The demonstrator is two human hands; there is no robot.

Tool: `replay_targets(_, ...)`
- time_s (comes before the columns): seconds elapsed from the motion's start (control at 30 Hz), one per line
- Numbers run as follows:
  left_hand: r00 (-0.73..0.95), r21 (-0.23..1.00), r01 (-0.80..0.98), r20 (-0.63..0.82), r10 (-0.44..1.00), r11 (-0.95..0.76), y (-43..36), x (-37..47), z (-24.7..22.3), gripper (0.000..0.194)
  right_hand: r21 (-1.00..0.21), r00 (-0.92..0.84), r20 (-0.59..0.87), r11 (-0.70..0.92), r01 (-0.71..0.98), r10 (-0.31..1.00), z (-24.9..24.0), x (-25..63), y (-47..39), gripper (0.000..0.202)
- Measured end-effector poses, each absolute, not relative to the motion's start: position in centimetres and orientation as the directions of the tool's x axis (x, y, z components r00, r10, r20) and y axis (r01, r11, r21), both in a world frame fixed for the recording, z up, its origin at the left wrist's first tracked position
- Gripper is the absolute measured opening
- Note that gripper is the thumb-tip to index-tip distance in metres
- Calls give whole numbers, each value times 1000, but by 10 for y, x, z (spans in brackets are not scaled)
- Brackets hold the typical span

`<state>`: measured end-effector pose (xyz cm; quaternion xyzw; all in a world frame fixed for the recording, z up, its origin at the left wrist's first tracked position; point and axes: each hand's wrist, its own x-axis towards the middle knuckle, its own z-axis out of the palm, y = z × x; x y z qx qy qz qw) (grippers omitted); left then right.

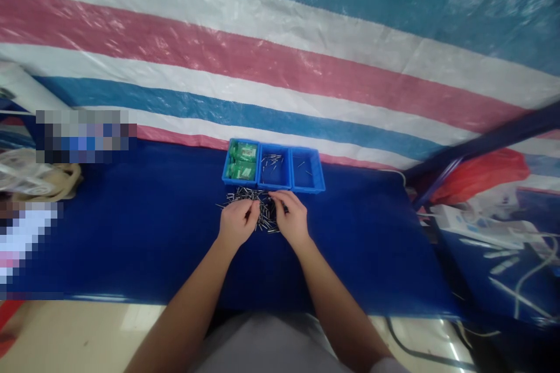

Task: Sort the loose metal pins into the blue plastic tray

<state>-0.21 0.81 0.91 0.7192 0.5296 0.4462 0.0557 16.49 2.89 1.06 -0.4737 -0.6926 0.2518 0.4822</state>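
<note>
A loose pile of small dark and silvery metal pins, perhaps screws or nails, lies on the blue table. My left hand is at the pile's left side, thumb and fingers pinched together. On the right side my right hand also pinches, its fingertips over the pile. Whatever sits between the fingers of either hand is too small to make out. Just beyond the pile stand joined blue bins: the left bin holds green packets, the middle bin several loose pins, the right bin a few.
Behind the blue table hangs a striped plastic sheet. To the right are a dark metal post, a red plastic bag and a white power strip with cables. Clutter at the left edge is partly blurred out.
</note>
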Motion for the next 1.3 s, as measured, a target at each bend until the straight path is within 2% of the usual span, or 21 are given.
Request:
replay_targets(0.13, -34, 630, 676, 546, 837, -383, 8, 0, 9, 14, -937, 13, 298, 290, 193, 954, 13, 162, 27, 14)
replay_targets(0.2, -64, 655, 664, 531, 845, -362, 8, 0, 9, 15, -971, 20, 232, 230, 73, 973, 13, 161, 27, 12)
replay_targets(0.47, 17, 640, 665, 503, 864, -385, 8, 0, 6, 15, -987, 92, 109, 119, -112, 990, 15, 162, 30, 16)
replay_targets(0.77, -9, 658, 648, 509, 861, -383, 9, 0, 5, 15, -987, 84, 112, 121, -109, 990, 14, 162, 30, 16)
replay_targets(1.07, 36, 598, 651, 592, 805, -468, 11, -2, 2, 15, -982, 37, 141, 144, -119, 989, 20, 163, 29, 11)
replay_targets(1.3, 74, 583, 685, 540, 838, -437, 11, -3, 7, 17, -978, -7, 179, 177, -108, 984, 19, 161, 27, 10)
